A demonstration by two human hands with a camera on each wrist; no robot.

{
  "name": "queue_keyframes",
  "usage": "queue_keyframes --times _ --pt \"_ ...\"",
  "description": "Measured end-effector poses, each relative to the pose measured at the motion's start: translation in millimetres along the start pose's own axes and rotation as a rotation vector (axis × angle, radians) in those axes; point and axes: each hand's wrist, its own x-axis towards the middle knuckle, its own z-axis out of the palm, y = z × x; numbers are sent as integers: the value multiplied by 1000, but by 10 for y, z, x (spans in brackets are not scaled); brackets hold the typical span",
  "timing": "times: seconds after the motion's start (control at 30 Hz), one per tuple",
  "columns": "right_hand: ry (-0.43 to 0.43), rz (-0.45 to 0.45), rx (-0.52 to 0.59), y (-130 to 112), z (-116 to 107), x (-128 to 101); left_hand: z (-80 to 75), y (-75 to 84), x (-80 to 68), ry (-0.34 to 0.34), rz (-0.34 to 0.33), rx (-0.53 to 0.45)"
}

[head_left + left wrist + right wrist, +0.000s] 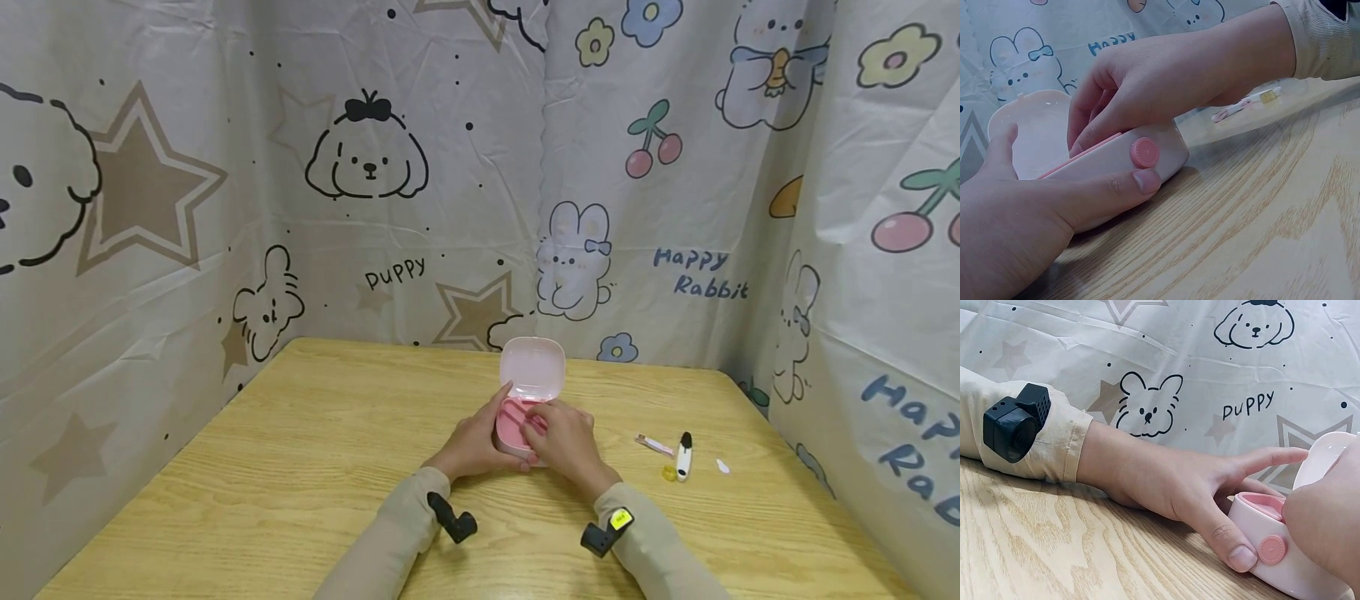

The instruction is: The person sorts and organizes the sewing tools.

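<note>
A small pale-pink case with a hinged lid (532,365) standing up sits on the table. Its darker pink inner tray (510,427) has molded dividers, and a round pink button (1145,152) is on its front wall. My left hand (474,442) grips the case's left side, its thumb (1242,557) on the front beside the button and its index finger up by the lid. My right hand (567,439) reaches over from the right, with bent fingers and thumb down at the tray. Whether those fingertips hold anything is hidden.
Right of the hands lie a slim pink-and-white strip (655,445), a white pen-shaped item with a black end (684,457), a small yellow piece (669,473) and a small white piece (722,467). Printed curtains (367,250) surround the wooden table (300,467).
</note>
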Motion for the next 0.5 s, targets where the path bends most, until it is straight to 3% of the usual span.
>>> queue_keyframes --times 0.5 --pt "-15 6 6 2 -10 13 -10 6 -11 -6 -3 -5"
